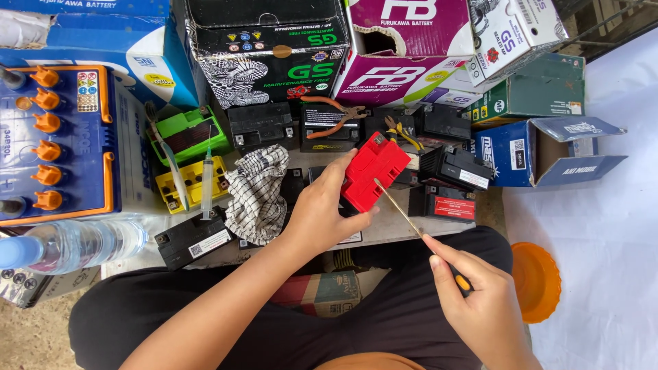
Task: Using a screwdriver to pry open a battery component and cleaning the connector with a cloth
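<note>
- The right hand (480,301) was closed around a screwdriver (411,223), its tip touching the red battery (373,171).
- The left hand (322,209) gripped that battery, tilted, near the tabletop's (384,229) front edge.
- Risk: the tip could slip off the casing toward the left fingers, since the battery was braced by hand only.
- Pliers (339,116) lay on black batteries (329,127) toward the far edge.

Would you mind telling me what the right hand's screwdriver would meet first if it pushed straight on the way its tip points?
Most likely the red battery: the right hand aims the screwdriver up-left, its tip already at the casing that the left hand steadies. Depth is unclear, so contact isn't certain.
</note>
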